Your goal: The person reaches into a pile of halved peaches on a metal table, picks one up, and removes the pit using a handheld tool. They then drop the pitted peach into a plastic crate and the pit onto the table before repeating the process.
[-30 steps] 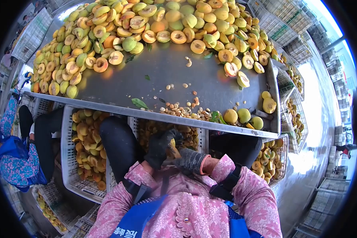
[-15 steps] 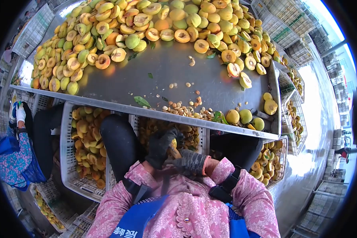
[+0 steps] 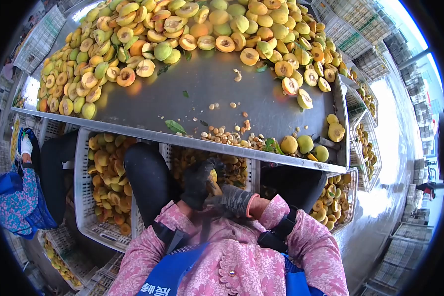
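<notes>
Over the crate between my knees, my left hand (image 3: 196, 183), in a dark glove, is closed around a yellow peach (image 3: 213, 175), mostly hidden by the fingers. My right hand (image 3: 236, 199), in a grey knit glove, is curled closed right beside it. A tan-brown piece shows between the two hands; whether it is a tool handle or fruit I cannot tell. Below them, the crate (image 3: 253, 176) holds peach pieces. In front, the metal table (image 3: 202, 93) carries a large heap of halved peaches (image 3: 128, 34) and loose pits (image 3: 232, 138) along its near edge.
A white crate of peach halves (image 3: 80, 197) stands left of my leg, another crate (image 3: 352, 197) to the right. A co-worker in a blue floral sleeve (image 3: 22, 200) sits at far left. Stacked crates (image 3: 352, 29) stand beyond the table, and wet floor (image 3: 380, 197) lies at right.
My hands stay together over the crate, with only a slight shift around the peach. The co-worker's gloved hand at left has moved slightly. The heap looks unchanged.
</notes>
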Available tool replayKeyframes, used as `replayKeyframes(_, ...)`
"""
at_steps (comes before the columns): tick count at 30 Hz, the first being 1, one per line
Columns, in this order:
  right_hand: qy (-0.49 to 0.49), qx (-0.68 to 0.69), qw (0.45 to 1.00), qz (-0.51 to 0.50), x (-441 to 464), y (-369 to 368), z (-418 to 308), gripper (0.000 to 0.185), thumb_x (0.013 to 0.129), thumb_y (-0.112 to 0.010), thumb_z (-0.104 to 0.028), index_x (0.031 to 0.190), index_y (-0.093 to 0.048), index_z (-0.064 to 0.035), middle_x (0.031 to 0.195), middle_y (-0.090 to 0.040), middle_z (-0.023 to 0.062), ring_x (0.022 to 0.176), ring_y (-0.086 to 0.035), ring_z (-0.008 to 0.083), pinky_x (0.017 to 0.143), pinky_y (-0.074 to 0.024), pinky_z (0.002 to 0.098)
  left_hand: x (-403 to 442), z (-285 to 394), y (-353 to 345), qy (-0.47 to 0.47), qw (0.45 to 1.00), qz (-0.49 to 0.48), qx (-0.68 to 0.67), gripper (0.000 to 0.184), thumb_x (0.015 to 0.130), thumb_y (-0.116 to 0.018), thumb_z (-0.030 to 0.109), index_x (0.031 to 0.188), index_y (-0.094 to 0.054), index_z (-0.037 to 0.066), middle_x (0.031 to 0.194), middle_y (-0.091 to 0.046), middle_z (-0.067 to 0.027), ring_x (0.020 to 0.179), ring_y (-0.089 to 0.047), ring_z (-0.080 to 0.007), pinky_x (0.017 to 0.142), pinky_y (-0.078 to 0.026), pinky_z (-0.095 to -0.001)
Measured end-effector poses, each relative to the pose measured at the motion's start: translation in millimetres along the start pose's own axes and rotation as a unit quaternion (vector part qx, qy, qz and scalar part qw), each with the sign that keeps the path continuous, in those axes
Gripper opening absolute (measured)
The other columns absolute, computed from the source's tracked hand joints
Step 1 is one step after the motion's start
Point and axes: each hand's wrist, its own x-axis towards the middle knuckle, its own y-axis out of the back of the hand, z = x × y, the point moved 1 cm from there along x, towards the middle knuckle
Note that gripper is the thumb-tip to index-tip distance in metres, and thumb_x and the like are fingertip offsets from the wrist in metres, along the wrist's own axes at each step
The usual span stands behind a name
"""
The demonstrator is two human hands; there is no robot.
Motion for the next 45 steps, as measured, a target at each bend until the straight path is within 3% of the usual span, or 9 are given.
replayKeyframes(10, -0.006, -0.182, 0.979, 0.09, 8, -7, 17, 0.027, 0.083, -0.059, -0.029, 0.089, -0.063, -0.0029, 0.081, -0.061, 0.0198, 0.075, -0.059, 0.0348, 0.063, -0.0445, 0.0403, 0, -6, 0, -0.044, 0.999, 0.027, 0.011, 0.021, 0.085, -0.055, 0.016, 0.09, -0.067, -0.001, 0.072, -0.063, -0.0046, 0.064, -0.057, -0.0104, 0.058, -0.046, -0.0264)
replayKeyframes(13, 0.219, -0.335, 0.916, 0.007, 14, -5, 17, 0.029, 0.082, -0.059, -0.029, 0.092, -0.062, -0.0013, 0.083, -0.061, 0.0213, 0.077, -0.059, 0.036, 0.065, -0.045, 0.0407, 2, -12, 6, -0.047, 0.997, 0.044, 0.04, 0.022, 0.085, -0.056, 0.018, 0.09, -0.066, -0.001, 0.07, -0.062, -0.0058, 0.062, -0.058, -0.0114, 0.058, -0.046, -0.0268)
replayKeyframes(19, -0.129, 0.077, 0.989, 0.006, 8, -4, -12, 0.03, 0.079, -0.06, -0.028, 0.09, -0.061, 0.0006, 0.086, -0.062, 0.0222, 0.079, -0.059, 0.0352, 0.068, -0.045, 0.0403, -1, -4, 1, -0.131, 0.981, 0.087, 0.113, 0.022, 0.086, -0.055, 0.018, 0.087, -0.066, -0.001, 0.07, -0.063, -0.0056, 0.062, -0.059, -0.0121, 0.058, -0.046, -0.0268)
replayKeyframes(23, 0.057, -0.127, 0.989, 0.058, 24, -9, 23, 0.032, 0.079, -0.06, -0.029, 0.088, -0.061, 0.0015, 0.083, -0.062, 0.0223, 0.079, -0.059, 0.0338, 0.069, -0.0445, 0.0403, 5, -14, 2, -0.031, 0.993, 0.097, -0.062, 0.023, 0.086, -0.055, 0.019, 0.087, -0.065, -0.002, 0.074, -0.065, -0.0052, 0.065, -0.06, -0.0116, 0.059, -0.047, -0.0266)
replayKeyframes(28, 0.148, -0.117, 0.982, 0.008, 24, -13, 20, 0.027, 0.081, -0.059, -0.027, 0.088, -0.061, -0.001, 0.079, -0.062, 0.0169, 0.075, -0.06, 0.029, 0.064, -0.0452, 0.0389, 0, 1, 7, -0.149, 0.97, 0.102, 0.163, 0.025, 0.088, -0.053, 0.02, 0.088, -0.065, -0.002, 0.083, -0.066, -0.0076, 0.07, -0.061, -0.0136, 0.064, -0.049, -0.0277)
replayKeyframes(31, 0.348, -0.357, 0.865, 0.059, 20, -8, 12, 0.023, 0.083, -0.06, -0.025, 0.088, -0.06, -0.0025, 0.072, -0.06, 0.0088, 0.066, -0.059, 0.0218, 0.057, -0.0452, 0.0354, -8, 24, -10, -0.069, 0.995, 0.064, -0.033, 0.026, 0.09, -0.051, 0.021, 0.098, -0.062, -0.001, 0.09, -0.065, -0.0084, 0.077, -0.061, -0.0151, 0.071, -0.049, -0.0278)
replayKeyframes(33, 0.126, 0.064, 0.99, 0.004, 20, -11, 18, 0.023, 0.084, -0.061, -0.026, 0.089, -0.06, -0.0037, 0.07, -0.058, 0.0047, 0.061, -0.056, 0.0167, 0.052, -0.0439, 0.0314, -9, 28, -15, -0.034, 0.994, 0.018, -0.107, 0.028, 0.091, -0.05, 0.021, 0.105, -0.059, -0.001, 0.095, -0.064, -0.008, 0.082, -0.061, -0.0155, 0.076, -0.049, -0.0277)
replayKeyframes(34, 0.0, 0.275, 0.961, -0.022, 19, -14, 21, 0.023, 0.084, -0.062, -0.026, 0.09, -0.059, -0.0043, 0.069, -0.057, 0.0026, 0.058, -0.055, 0.0142, 0.05, -0.0432, 0.0294, -7, 21, -8, -0.052, 0.996, -0.004, -0.072, 0.029, 0.091, -0.05, 0.022, 0.107, -0.057, -0.001, 0.096, -0.063, -0.0077, 0.084, -0.061, -0.0155, 0.077, -0.049, -0.0275)
replayKeyframes(45, 0.041, 0.4, 0.916, -0.021, -3, -17, 8, 0.028, 0.082, -0.065, -0.025, 0.098, -0.053, -0.0058, 0.063, -0.054, 0.0025, 0.043, -0.047, 0.0089, 0.036, -0.0343, 0.0226, 17, -21, 29, 0.008, 0.935, -0.184, -0.303, 0.031, 0.085, -0.058, 0.014, 0.113, -0.053, 0.0, 0.11, -0.058, -0.0097, 0.1, -0.056, -0.0157, 0.086, -0.047, -0.0308)
